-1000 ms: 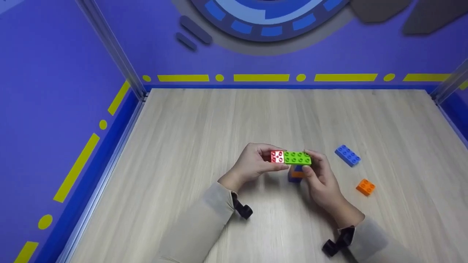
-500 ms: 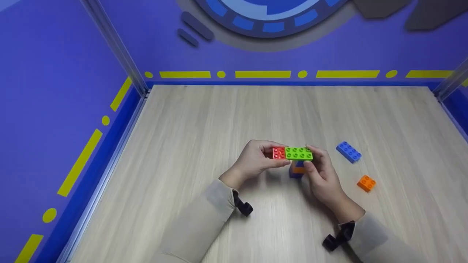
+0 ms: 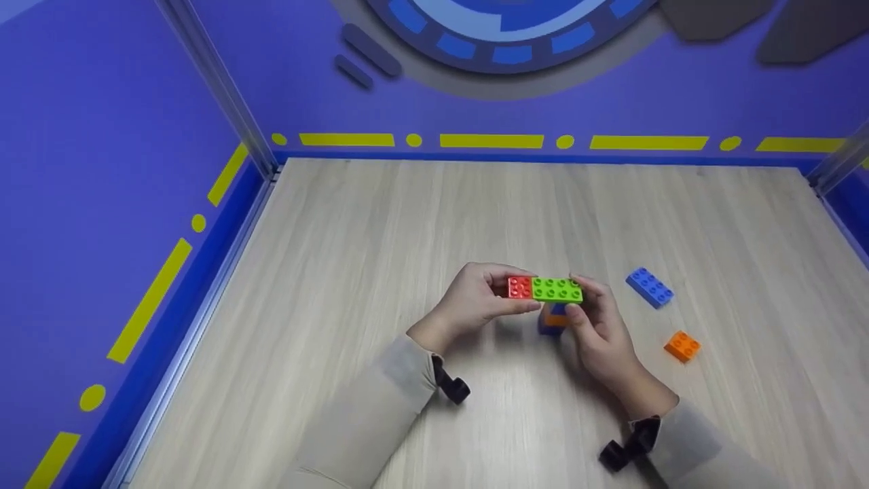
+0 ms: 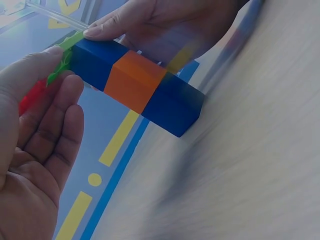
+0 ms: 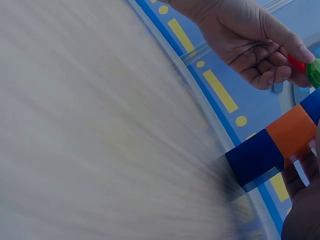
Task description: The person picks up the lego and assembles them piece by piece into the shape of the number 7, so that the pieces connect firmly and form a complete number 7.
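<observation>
A stack of blocks stands upright between the hands. In the left wrist view its lower part shows a dark blue block [image 4: 175,102], an orange block [image 4: 134,80] and another blue block [image 4: 97,59]. A green eight-stud brick [image 3: 557,289] lies across the top, and a red four-stud brick [image 3: 520,287] sits end to end with it on the left. My left hand [image 3: 471,299] pinches the red brick between thumb and fingers, fingertips reaching the green one. My right hand [image 3: 601,333] grips the green brick's right end, its thumb in front. Whether the red brick is joined is hidden.
On the wooden tabletop [image 3: 380,224], right of the right hand, lie a loose blue eight-stud brick [image 3: 650,287] and a loose orange four-stud brick [image 3: 682,346]. Purple-blue panels [image 3: 475,112] with yellow markings border the table at the back and sides.
Both hands keep their hold on the red and green bricks with hardly any movement. The whole head view has shifted slightly.
</observation>
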Demonstrator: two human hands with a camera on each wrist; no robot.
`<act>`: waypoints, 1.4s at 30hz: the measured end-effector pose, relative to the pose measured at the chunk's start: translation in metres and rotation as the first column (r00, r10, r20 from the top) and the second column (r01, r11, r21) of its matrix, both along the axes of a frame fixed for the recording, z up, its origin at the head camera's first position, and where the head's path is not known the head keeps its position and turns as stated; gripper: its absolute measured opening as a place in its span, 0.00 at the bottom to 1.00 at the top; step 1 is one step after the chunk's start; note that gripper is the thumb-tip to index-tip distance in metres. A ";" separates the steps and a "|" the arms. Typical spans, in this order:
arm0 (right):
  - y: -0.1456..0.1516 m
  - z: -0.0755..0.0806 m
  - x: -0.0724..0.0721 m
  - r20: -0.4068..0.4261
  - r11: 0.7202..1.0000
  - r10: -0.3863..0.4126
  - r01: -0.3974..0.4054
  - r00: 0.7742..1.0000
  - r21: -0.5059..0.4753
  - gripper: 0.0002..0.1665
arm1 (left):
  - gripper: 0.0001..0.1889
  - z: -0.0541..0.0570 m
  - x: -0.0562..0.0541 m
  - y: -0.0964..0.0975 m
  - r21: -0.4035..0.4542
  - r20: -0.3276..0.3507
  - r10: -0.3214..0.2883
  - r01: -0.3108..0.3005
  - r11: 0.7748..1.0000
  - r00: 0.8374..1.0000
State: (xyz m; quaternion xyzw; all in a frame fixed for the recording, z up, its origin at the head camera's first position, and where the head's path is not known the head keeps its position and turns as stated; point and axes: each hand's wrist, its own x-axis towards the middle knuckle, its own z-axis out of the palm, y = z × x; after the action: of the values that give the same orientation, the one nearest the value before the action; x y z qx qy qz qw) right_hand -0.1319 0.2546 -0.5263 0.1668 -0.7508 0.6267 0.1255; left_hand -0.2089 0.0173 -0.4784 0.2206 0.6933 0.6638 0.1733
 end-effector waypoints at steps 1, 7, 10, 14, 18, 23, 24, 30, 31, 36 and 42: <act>0.000 0.000 0.000 -0.003 1.000 -0.002 0.002 1.000 -0.002 0.27 | 0.21 0.000 0.000 0.000 -0.001 -0.001 -0.003 0.003 1.000 1.000; 0.001 0.002 0.000 0.009 1.000 -0.018 0.018 1.000 0.008 0.27 | 0.21 0.000 0.001 -0.001 -0.014 -0.019 0.004 -0.005 1.000 1.000; 0.002 0.004 0.000 0.021 1.000 -0.025 0.024 0.999 0.008 0.29 | 0.20 0.000 0.001 -0.003 -0.022 -0.032 0.017 -0.018 1.000 0.999; 0.006 0.008 -0.002 0.000 1.000 -0.014 0.014 1.000 -0.008 0.37 | 0.20 0.001 0.001 -0.003 -0.040 -0.046 0.022 -0.023 0.999 0.999; 0.012 0.015 -0.005 -0.060 0.998 -0.015 0.011 0.998 -0.059 0.38 | 0.20 0.002 0.000 -0.003 -0.050 -0.050 0.022 -0.025 0.998 0.998; 0.022 0.032 -0.010 -0.044 0.985 -0.166 0.164 0.985 -0.045 0.31 | 0.21 0.003 0.001 -0.002 -0.055 -0.029 0.020 -0.021 0.998 0.999; 0.025 0.036 -0.012 -0.029 0.979 -0.202 0.201 0.979 -0.031 0.30 | 0.21 0.003 0.001 -0.002 -0.057 -0.027 0.020 -0.021 0.998 0.999; 0.059 0.058 -0.025 0.021 0.930 -0.350 0.345 0.937 0.125 0.34 | 0.20 0.004 0.000 -0.002 -0.083 -0.030 0.019 -0.021 0.996 0.999; 0.065 0.060 -0.027 0.031 0.919 -0.371 0.362 0.928 0.154 0.35 | 0.20 0.004 0.000 -0.002 -0.090 -0.034 0.018 -0.021 0.996 0.999; 0.099 0.068 -0.030 0.072 0.858 -0.462 0.426 0.884 0.286 0.36 | 0.20 0.005 0.000 -0.003 -0.119 -0.060 0.016 -0.023 0.993 0.998; 0.134 0.074 -0.033 0.139 0.785 -0.549 0.451 0.824 0.425 0.38 | 0.20 0.006 0.001 -0.004 -0.110 -0.053 0.024 -0.030 0.993 0.998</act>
State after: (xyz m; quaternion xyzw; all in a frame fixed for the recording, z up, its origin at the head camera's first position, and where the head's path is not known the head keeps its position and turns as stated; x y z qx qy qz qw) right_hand -0.1651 0.3884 -0.4525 -0.1015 -0.8827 0.4315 0.1564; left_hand -0.2079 0.0136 -0.4721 0.2184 0.7364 0.6205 0.1582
